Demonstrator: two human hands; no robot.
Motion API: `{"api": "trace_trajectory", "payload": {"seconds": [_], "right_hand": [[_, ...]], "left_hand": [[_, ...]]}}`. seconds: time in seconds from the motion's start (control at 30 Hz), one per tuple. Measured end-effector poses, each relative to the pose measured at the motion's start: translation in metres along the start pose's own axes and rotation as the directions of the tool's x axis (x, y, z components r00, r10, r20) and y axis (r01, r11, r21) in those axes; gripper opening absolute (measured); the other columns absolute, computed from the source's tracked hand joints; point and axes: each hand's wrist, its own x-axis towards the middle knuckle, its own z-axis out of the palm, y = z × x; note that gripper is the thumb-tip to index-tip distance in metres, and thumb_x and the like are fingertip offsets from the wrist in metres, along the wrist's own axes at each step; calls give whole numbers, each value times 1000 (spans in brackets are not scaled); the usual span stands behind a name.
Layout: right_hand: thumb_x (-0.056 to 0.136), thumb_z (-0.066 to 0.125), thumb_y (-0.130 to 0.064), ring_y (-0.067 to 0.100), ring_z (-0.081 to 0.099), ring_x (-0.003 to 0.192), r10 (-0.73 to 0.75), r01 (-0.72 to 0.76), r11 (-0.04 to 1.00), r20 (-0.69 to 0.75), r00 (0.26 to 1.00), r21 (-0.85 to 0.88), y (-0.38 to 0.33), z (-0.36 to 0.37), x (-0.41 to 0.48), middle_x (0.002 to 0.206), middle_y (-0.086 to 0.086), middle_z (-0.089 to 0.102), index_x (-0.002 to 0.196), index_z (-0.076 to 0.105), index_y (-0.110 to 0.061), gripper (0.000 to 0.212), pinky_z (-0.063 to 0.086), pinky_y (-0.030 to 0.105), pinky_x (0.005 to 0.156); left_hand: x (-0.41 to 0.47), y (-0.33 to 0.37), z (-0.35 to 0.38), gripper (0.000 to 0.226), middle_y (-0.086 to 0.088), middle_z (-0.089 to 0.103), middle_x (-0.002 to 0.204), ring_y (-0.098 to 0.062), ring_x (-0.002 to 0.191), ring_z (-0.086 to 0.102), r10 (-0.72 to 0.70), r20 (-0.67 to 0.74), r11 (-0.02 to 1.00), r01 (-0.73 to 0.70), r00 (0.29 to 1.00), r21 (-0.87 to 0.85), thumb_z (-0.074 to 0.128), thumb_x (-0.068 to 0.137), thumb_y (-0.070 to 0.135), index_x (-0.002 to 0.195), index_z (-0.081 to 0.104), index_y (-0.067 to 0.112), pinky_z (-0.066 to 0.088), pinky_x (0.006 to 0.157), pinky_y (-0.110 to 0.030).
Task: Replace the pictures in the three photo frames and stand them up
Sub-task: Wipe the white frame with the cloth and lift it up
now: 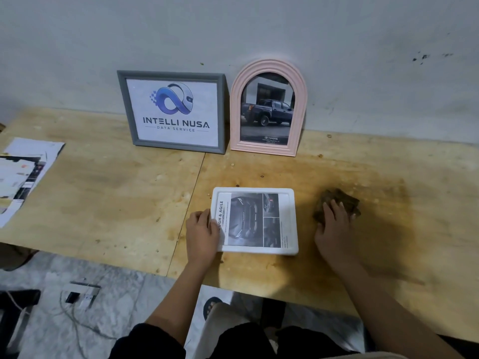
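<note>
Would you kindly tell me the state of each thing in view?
grey frame: standing upright, logo picture inside
pink arched frame: standing upright, truck picture inside
white frame: lying flat, face up, picture inside
left hand: holds the white frame's left edge
right hand: rests on the brown cloth
brown cloth: crumpled
papers: loosely piled

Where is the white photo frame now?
In the head view, the white photo frame lies flat on the wooden table, in front of the standing pink arched frame, between the left hand and the right hand.
</note>
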Motion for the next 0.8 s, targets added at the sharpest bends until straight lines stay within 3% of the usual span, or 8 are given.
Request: {"api": "trace_trajectory", "payload": {"seconds": [0.1,0.13,0.23,0.43,0.53,0.67,0.73,0.8], "right_hand": [[87,46,-11,37,49,121,-90,109,986,-146,985,127,-24,3,-9,129,20,53,123,56,0,39,36,45,103],[89,45,-11,34,52,117,-65,87,976,-114,991,199,-36,2,-13,127,18,53,122,55,-1,36,41,41,96],[93,50,-15,26,48,114,158,-200,907,141,977,372,-63,5,-14,134,12,41,132,42,-6,40,40,28,86],[90,59,-14,33,55,112,279,-475,764,441,853,437,-63,-14,19,127,18,55,127,46,1,42,46,37,83],[88,62,-9,31,58,103,232,-595,561,581,780,575,-50,-34,30,121,16,57,123,46,-1,39,49,41,80],[85,62,-2,33,61,89,146,-612,257,596,790,748,-50,-48,43,119,23,58,105,50,-1,23,53,42,65],[81,64,2,35,62,91,74,-559,116,555,829,821,-62,-54,45,119,25,59,119,47,5,42,54,44,68],[67,74,3,37,61,95,-3,-498,38,498,867,866,-74,-60,41,119,24,60,127,44,2,67,53,46,74]], "left_hand": [[-6,-4,0,31,-12,52,107,-25,103,46,22,17,998,-23,1000,60,49,94,17,121,57,5,39,79,-29],[-8,-4,1,30,-12,52,107,-24,102,46,25,22,997,-27,999,73,50,94,17,121,57,5,39,79,-28],[-11,2,3,31,-11,51,112,-23,105,45,-53,31,999,53,998,2,50,93,12,123,56,5,36,83,-24],[9,12,1,29,-10,64,112,-25,97,60,-241,195,917,289,951,-275,51,87,3,114,62,6,49,81,-30],[22,22,-16,21,-8,69,108,-23,95,63,-315,306,694,438,898,-572,56,91,10,109,65,6,51,85,-36],[40,59,-38,29,-7,71,96,-20,86,66,-209,424,218,465,881,-858,44,98,29,109,63,11,56,68,-31],[44,83,-41,32,-6,73,94,-20,88,68,-149,472,69,486,869,-871,37,100,35,112,59,16,59,71,-33],[45,106,-46,33,-6,73,100,-26,99,67,-71,510,44,513,857,-857,34,100,40,114,58,21,55,85,-43]]}}
